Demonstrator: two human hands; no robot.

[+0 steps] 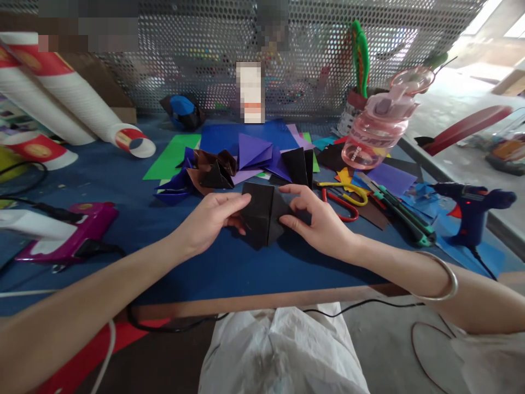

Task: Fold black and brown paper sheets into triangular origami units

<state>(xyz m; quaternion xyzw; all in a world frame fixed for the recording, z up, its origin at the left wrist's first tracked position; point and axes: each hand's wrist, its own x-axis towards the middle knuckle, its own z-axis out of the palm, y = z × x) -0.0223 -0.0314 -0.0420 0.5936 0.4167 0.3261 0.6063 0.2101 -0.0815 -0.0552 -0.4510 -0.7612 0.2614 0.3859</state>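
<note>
White clothing (283, 350) lies below; hands (217, 219) (322, 221) hold creased, folded black paper (259, 216), right perhaps loosely.

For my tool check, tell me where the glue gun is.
In the head view, the glue gun is near the right end of the blue table, just right of the green-and-black cutter.

Soft daylight, blown out beyond the pink bottle (377, 131)
Right of the bottle, windows (483, 17) and floor (461, 87) glare near white; leftward, the perforated panel (184, 65) carries pale glints and pixelated blocks (250, 90). Nearer than the bottle, soft shadow lies on the table (229, 279) below the right hand (315, 219). Far left, paper cups (68, 90) look stretched.
</note>
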